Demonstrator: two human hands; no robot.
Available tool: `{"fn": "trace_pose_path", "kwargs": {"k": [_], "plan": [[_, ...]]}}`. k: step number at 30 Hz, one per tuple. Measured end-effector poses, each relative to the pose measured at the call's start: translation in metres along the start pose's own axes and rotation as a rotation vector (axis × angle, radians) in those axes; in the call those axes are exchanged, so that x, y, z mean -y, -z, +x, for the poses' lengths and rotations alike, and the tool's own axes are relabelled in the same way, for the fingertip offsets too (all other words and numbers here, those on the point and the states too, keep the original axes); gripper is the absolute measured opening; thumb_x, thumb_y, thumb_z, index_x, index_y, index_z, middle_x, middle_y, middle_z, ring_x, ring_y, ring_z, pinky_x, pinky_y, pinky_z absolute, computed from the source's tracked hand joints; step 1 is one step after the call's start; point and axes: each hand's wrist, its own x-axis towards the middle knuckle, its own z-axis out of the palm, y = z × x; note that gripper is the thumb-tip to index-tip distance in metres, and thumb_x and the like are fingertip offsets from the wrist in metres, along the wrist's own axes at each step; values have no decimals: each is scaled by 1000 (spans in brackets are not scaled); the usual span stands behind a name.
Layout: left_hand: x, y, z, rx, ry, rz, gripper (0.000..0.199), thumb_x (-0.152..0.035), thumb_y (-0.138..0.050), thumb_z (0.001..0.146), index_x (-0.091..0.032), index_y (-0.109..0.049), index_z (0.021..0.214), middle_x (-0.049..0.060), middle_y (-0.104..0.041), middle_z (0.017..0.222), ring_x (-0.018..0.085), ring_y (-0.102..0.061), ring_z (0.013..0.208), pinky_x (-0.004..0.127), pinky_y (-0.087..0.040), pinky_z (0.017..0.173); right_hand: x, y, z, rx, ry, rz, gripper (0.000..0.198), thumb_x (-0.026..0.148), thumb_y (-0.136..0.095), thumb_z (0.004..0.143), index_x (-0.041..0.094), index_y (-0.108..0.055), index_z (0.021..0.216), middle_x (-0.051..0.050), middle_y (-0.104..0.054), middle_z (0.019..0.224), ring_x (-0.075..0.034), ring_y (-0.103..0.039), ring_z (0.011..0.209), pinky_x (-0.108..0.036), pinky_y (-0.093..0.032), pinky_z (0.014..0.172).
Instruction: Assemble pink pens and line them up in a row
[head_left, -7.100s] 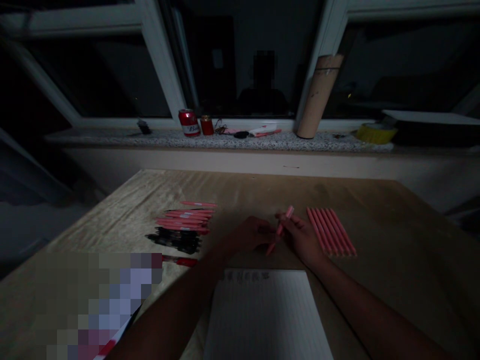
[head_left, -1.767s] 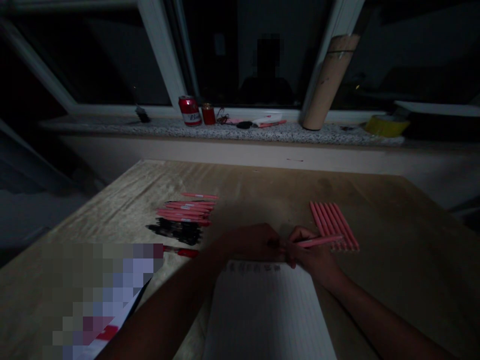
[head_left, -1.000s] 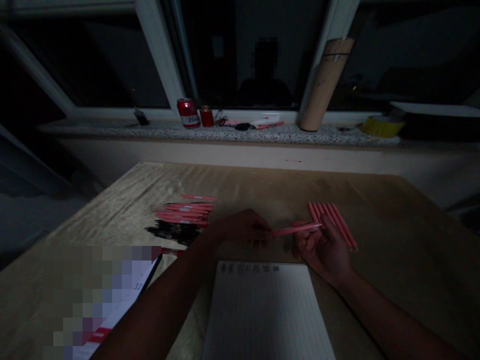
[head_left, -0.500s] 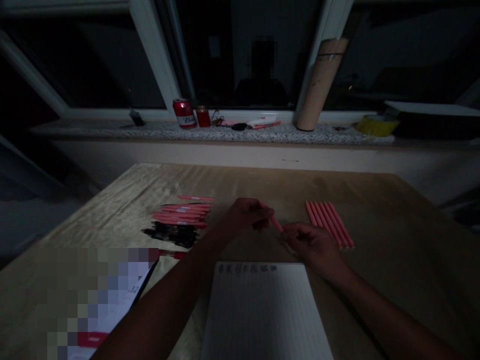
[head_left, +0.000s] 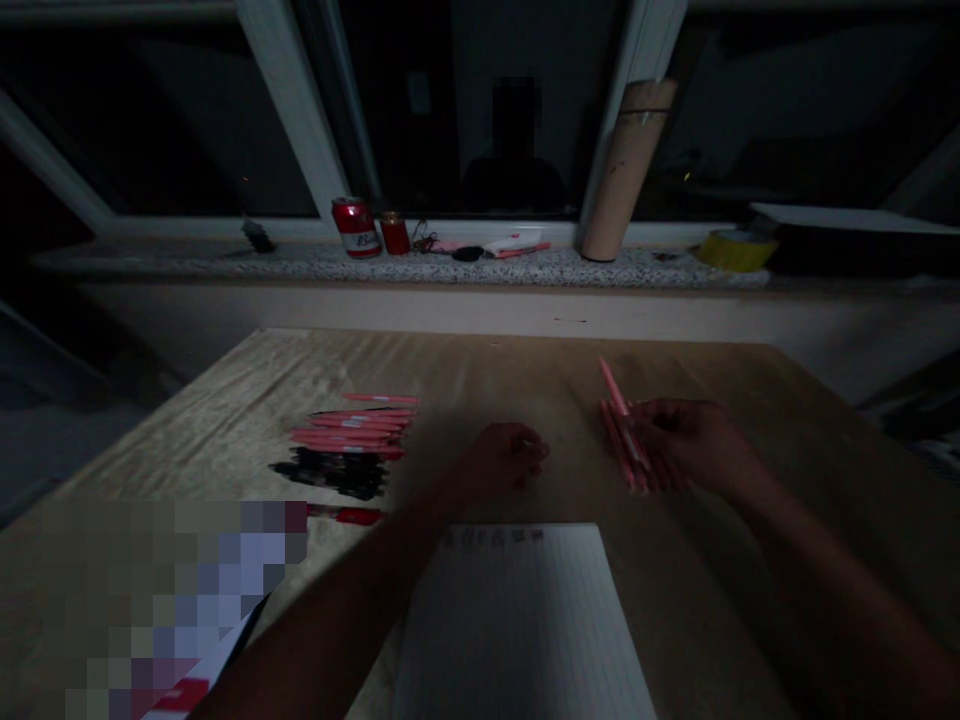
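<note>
My right hand (head_left: 679,435) pinches a pink pen (head_left: 616,385), tilted over a row of similar pink pens (head_left: 619,445) on the right of the table. The hand partly covers that row. My left hand (head_left: 510,458) hovers above the middle of the table, just beyond the notebook (head_left: 517,620). Its fingers are loosely curled and apart, with no pen in them. To its left lies a pile of pink pens with pale labels (head_left: 360,425), with one pink pen (head_left: 381,398) lying behind. Black pens (head_left: 330,472) are heaped directly in front of the pile.
A red pen (head_left: 352,515) lies near a partly blurred phone-like object (head_left: 247,610) at left front. Along the windowsill (head_left: 300,265) stand a red can (head_left: 356,228), a small red jar (head_left: 395,233), a tall cardboard tube (head_left: 628,170) and a yellow tape roll (head_left: 736,250).
Both hands held the pink pen between them earlier. My left hand has let go, and my right hand has carried the pen right, over the row of pens.
</note>
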Motion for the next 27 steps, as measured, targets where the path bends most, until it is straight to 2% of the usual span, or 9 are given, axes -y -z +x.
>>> {"fn": "trace_pose_path", "kwargs": {"k": [3, 5, 9, 10, 14, 20, 25, 27], "plan": [[10, -1, 2, -6, -25, 90, 39, -42, -51, 78, -8, -58, 97, 6, -63, 70, 10, -55, 55, 22, -43, 54, -27, 22, 16, 27, -53, -106, 29, 38, -53, 73, 13, -66, 75, -2, -60, 51, -12, -53, 45, -20, -39, 44], [15, -2, 4, -10, -33, 119, 40, -42, -50, 78, -9, -57, 100, 6, -63, 72, 10, -56, 57, 22, -43, 55, -45, 31, 25, 106, -118, -174, 29, 37, -53, 73, 12, -68, 74, -3, -61, 52, -13, -55, 47, -21, -40, 45], [20, -2, 6, 7, -15, 92, 41, -41, -50, 78, -9, -55, 103, 7, -64, 74, 10, -56, 56, 22, -43, 54, -70, 42, 33, 178, -270, -255, 29, 36, -55, 72, 10, -69, 68, -7, -63, 53, -15, -57, 48, -22, -41, 46], [20, -2, 6, 11, -12, 87, 41, -41, -50, 78, -9, -55, 103, 7, -63, 73, 10, -56, 56, 22, -43, 54, -73, 43, 34, 194, -273, -278, 31, 37, -55, 72, 11, -68, 66, -8, -63, 53, -16, -58, 49, -22, -41, 46], [20, -3, 7, 10, -21, 111, 42, -42, -50, 78, -9, -56, 103, 6, -63, 72, 10, -56, 55, 22, -43, 54, -78, 45, 33, 229, -273, -341, 30, 34, -54, 72, 10, -67, 60, -9, -63, 52, -16, -58, 47, -23, -41, 45], [17, -3, 5, 2, -14, 127, 43, -41, -50, 78, -9, -56, 105, 6, -64, 72, 10, -56, 55, 22, -42, 54, -77, 44, 33, 249, -291, -396, 24, 29, -56, 70, 10, -69, 63, -10, -67, 58, -17, -60, 51, -22, -43, 45], [20, -3, 6, 5, -9, 123, 44, -42, -50, 78, -8, -57, 105, 7, -64, 74, 11, -56, 55, 23, -43, 53, -79, 43, 33, 262, -319, -324, 24, 29, -56, 71, 10, -70, 65, -10, -69, 62, -18, -63, 53, -21, -46, 46], [22, -3, 7, -3, -21, 118, 43, -42, -50, 78, -8, -57, 105, 7, -64, 73, 11, -56, 55, 22, -42, 53, -82, 43, 34, 237, -283, -324, 23, 29, -57, 71, 10, -71, 66, -10, -68, 59, -18, -63, 50, -22, -47, 45]]}}
